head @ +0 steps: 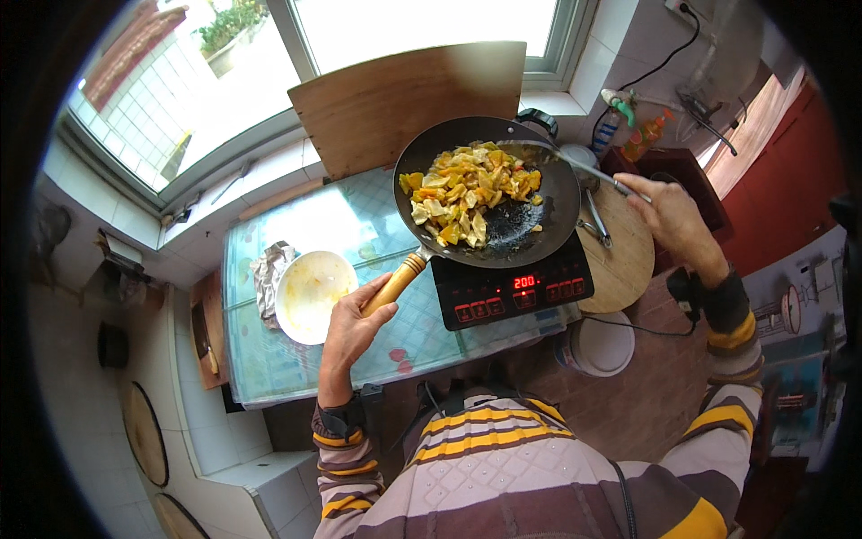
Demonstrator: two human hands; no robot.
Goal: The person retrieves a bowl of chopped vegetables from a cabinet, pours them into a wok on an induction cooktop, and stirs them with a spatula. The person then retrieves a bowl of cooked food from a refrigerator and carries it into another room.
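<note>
My left hand [355,322] grips the wooden handle [397,283] of a dark wok [431,138], which sits over a black induction cooker [515,296] with lit red digits. Chopped yellow-green vegetables mixed with pale flat pieces [471,188] fill the left and middle of the wok; the lower right of its inside shows bare, with an oily residue. In my right hand [673,209] is the metal handle of a spatula [586,167]. Its blade reaches the wok's upper right, partly hidden at the food's edge. Left of the wok handle stands a white bowl [316,296] with yellow smears inside.
Crumpled paper or plastic [269,276] lies beside the bowl on the glass-topped table [404,350]. A wooden board [411,94] leans before the window. Tongs [597,219] rest on a round wooden board [626,269] at right. Below it stands a lidded white bucket [599,343], near a black cord.
</note>
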